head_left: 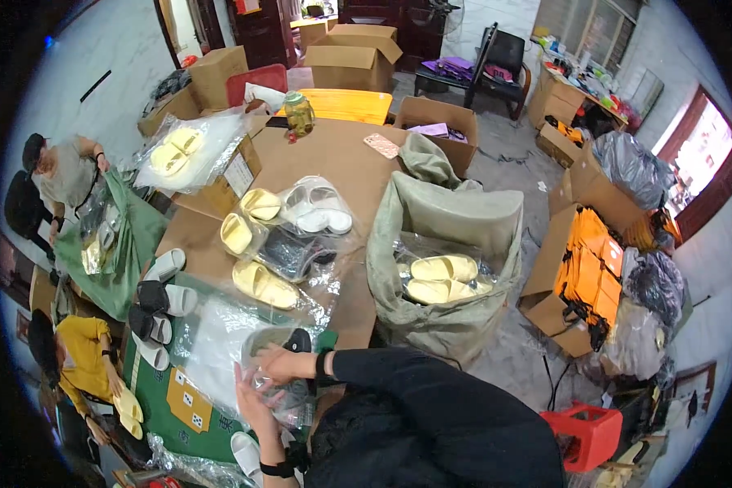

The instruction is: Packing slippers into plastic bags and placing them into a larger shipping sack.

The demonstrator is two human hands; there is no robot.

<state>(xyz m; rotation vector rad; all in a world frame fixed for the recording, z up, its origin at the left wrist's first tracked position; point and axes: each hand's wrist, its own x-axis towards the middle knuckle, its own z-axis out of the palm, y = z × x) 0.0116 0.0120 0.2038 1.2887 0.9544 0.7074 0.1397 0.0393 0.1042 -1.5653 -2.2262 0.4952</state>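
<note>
At the near end of the table, a clear plastic bag lies under both my hands, with a grey slipper and a black one showing at its far end. My right hand comes in from the right and presses its bent fingers on the bag over the slippers. Just nearer, my left hand grips the bag's plastic, one finger pointing up. Glare on the film partly hides the fingertips. More clear bags lie flat to the left. A white slipper rests beside my left wrist.
Bagged yellow slippers and white ones lie farther along the table. Grey and black slippers line its left edge. An open green sack stands right, a red stool lower right. Two people sit at left.
</note>
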